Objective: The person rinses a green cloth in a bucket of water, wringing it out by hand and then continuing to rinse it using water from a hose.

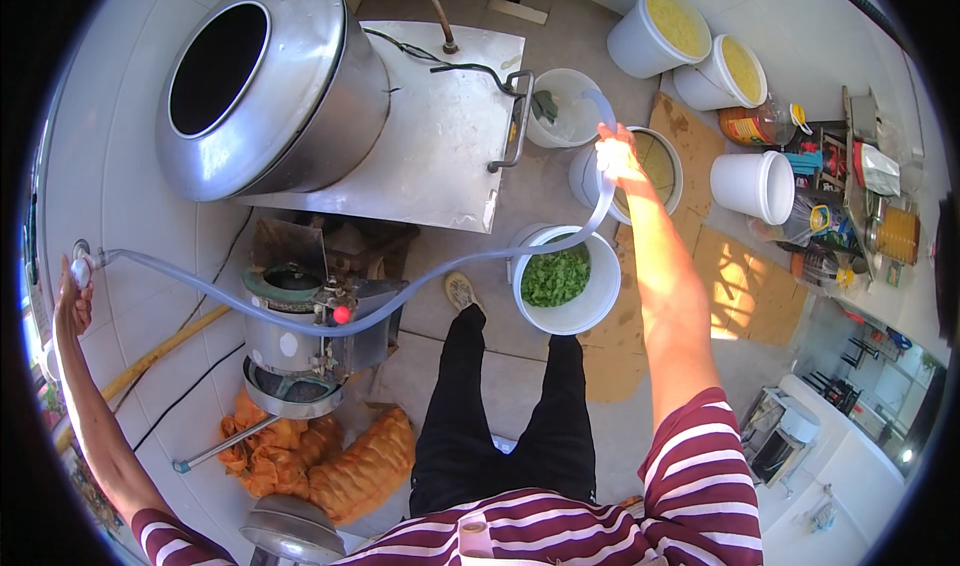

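My left hand (75, 296) is closed around the handle of a wall tap (82, 266) at the far left. A clear plastic hose (330, 329) runs from the tap's spout across to my right hand (619, 153), whose fingers grip it close to its far end. That end points into a white bucket (562, 134) with a dark green cloth-like thing (545, 106) inside. Below the hose stands another white bucket (606, 277) with chopped green leaves (555, 277). My right forearm partly covers a third bucket (667, 209), which holds a yellowish content.
A large steel drum machine (300, 93) fills the upper left, above a round stove (289, 341). Orange mesh sacks (364, 465) lie on the floor. Two buckets of yellow shreds (679, 25) stand at the back wall. Bottles and a white bucket (750, 183) line the right, beside cardboard (739, 281).
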A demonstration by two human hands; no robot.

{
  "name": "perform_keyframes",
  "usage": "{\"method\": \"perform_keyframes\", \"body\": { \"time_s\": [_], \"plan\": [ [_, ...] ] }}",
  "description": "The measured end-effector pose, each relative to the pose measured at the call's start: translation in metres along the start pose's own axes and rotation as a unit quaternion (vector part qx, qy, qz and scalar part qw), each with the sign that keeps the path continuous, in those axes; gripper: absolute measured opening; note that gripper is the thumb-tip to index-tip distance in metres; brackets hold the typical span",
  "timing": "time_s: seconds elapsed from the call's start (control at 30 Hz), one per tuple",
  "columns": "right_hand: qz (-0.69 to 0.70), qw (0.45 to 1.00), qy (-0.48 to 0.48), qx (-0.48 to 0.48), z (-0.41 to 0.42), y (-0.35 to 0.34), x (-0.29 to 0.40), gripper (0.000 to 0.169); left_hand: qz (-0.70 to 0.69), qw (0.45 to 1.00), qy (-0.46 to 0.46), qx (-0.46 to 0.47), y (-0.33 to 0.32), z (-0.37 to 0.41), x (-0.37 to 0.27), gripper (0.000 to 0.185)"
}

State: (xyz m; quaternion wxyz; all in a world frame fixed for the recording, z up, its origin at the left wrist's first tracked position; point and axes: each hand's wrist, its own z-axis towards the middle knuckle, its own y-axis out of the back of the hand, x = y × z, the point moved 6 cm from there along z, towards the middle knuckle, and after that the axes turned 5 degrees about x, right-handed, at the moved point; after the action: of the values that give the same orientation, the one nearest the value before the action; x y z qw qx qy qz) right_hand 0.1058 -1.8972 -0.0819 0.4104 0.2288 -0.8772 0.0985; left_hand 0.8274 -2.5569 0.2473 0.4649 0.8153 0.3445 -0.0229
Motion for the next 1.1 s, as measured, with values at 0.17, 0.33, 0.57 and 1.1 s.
{"method": "perform_keyframes", "body": {
  "time_s": [0.17,0.33,0.57,1.1],
  "plan": [
    [0.032,0.999,-0.001,0.025,0.001,-0.005,-0.005,0.019,-0.137,0.981,-0.109,0.083,-0.011,0.006,0.006,0.07],
    [0.038,0.998,0.016,0.038,0.003,-0.017,-0.01,0.017,-0.491,0.862,-0.125,0.022,-0.061,-0.006,0.077,0.047],
    [-0.018,0.998,0.061,0.011,0.024,0.005,-0.018,0.02,-0.229,0.933,-0.062,0.271,-0.29,-0.267,0.085,0.029],
    [0.114,0.987,-0.044,0.101,0.086,0.053,-0.045,0.018,-0.067,0.87,-0.051,0.486,-0.673,-0.494,0.099,0.02]
  ]
}}
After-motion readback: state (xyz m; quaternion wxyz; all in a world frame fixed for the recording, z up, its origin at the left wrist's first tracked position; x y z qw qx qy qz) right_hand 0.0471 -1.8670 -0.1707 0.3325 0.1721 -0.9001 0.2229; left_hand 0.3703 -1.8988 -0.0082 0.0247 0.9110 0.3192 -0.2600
